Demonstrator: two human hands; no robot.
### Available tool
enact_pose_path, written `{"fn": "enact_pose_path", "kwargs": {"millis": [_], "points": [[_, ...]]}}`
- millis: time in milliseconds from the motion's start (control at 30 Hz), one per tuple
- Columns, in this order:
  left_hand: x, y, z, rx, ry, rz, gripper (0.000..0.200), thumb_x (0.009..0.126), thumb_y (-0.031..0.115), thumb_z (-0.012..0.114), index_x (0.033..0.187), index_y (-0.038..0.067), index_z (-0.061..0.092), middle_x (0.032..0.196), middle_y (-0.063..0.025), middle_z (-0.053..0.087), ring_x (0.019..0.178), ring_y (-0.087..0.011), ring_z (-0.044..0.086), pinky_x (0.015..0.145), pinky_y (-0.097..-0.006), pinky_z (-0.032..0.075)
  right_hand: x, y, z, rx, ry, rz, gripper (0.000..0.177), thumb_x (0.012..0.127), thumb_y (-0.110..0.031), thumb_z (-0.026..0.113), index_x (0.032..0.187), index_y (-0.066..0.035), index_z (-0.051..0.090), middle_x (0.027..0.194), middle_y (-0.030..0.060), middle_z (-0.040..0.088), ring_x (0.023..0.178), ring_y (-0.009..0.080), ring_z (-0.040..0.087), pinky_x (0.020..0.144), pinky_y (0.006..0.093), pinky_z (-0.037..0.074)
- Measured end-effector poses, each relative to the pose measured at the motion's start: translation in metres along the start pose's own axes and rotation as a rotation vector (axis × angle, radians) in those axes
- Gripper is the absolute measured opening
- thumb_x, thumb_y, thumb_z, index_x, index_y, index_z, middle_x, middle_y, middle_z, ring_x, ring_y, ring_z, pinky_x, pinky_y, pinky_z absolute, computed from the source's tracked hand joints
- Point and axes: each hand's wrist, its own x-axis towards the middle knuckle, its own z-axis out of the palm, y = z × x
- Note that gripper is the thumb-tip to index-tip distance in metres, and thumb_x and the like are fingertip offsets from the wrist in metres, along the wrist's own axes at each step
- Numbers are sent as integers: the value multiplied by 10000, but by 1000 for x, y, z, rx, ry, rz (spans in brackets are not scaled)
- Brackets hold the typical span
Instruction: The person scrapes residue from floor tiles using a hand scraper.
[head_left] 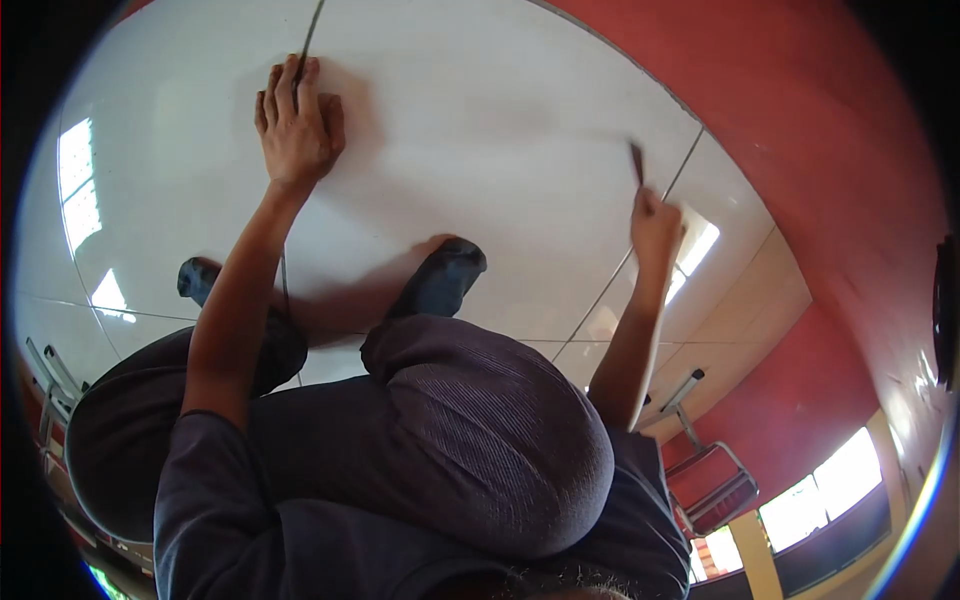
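Note:
My left hand [298, 130] rests on the glossy white tiled floor [480, 170]. Its fingers are stretched out and slightly apart, with the fingertips over a dark joint line [312, 32] between tiles. Off to the right, my right hand [655, 228] is closed around a slim tool [637, 163] with a dark, flat, blade-like end that points away from me. The fist covers the handle, and I cannot tell the tool's exact kind. Another joint line [684, 163] runs beside this hand.
A red wall [790, 130] borders the floor along the far and right sides. My dark-socked feet [445, 275] and bent knees [500, 430] are between my arms. A metal-framed chair [712, 485] stands behind at right; more metal legs [55, 385] show at left.

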Motion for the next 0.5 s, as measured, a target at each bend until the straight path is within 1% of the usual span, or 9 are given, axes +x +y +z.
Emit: {"fn": "enact_pose_path", "kwargs": {"millis": [67, 167, 233, 333, 367, 400, 433, 500], "points": [[-5, 6, 0, -34, 17, 1, 518, 911, 295, 527, 1387, 121, 417, 1447, -125, 386, 1362, -333, 331, 1105, -518, 238, 52, 7, 7, 14, 153, -60, 292, 921, -270, 505, 811, -80, 698, 707, 183, 634, 737, 391, 630, 729, 478, 489], [0, 1, -1, -36, 28, 10, 524, 902, 304, 526, 1381, 116, 426, 1437, -128, 395, 1360, -340, 332, 1102, -529, 241, 34, 24, 0, 0, 77, -98, 291, 915, -282, 514, 833, -75, 701, 719, 197, 631, 727, 405, 625, 701, 472, 498], [-2, 1, -1, -26, 18, 8, 525, 900, 302, 530, 1381, 118, 426, 1438, -129, 393, 1361, -338, 332, 1103, -528, 239, -18, 34, 1, 16, 17, -7, 299, 913, -295, 517, 835, -75, 703, 729, 212, 633, 706, 403, 630, 700, 487, 495], [4, -7, 4, -9, 52, 2, 522, 897, 291, 530, 1379, 119, 430, 1435, -133, 399, 1359, -337, 337, 1101, -526, 243, 5, 62, 13, -10, 67, -14, 303, 911, -302, 521, 851, -69, 705, 742, 215, 639, 717, 388, 643, 700, 491, 492], [2, -4, 4, -16, 55, 11, 520, 896, 286, 530, 1378, 118, 431, 1434, -135, 403, 1357, -337, 340, 1099, -525, 245, 35, 65, 13, -144, 114, -58, 320, 913, -302, 517, 845, -45, 697, 755, 210, 649, 724, 388, 651, 700, 496, 491], [-1, 0, 3, -28, 57, 15, 518, 895, 280, 529, 1377, 118, 433, 1432, -138, 406, 1356, -337, 343, 1098, -524, 247, 64, 65, 10, -110, 137, -38, 343, 912, -304, 513, 827, -20, 684, 763, 214, 653, 743, 400, 648, 710, 500, 491], [0, 3, 0, -32, 61, 12, 517, 893, 275, 528, 1376, 117, 433, 1422, -138, 418, 1353, -339, 347, 1095, -526, 250, 82, 58, -3, 62, 129, 15, 353, 911, -306, 511, 806, -11, 675, 767, 217, 652, 769, 403, 647, 735, 494, 494], [-2, 2, -2, -45, 49, 24, 516, 895, 276, 526, 1377, 118, 433, 1426, -138, 412, 1354, -338, 345, 1096, -525, 248, 73, 94, 12, -120, 150, -73, 337, 907, -299, 516, 824, -18, 682, 769, 222, 647, 794, 399, 646, 756, 485, 495]]}}
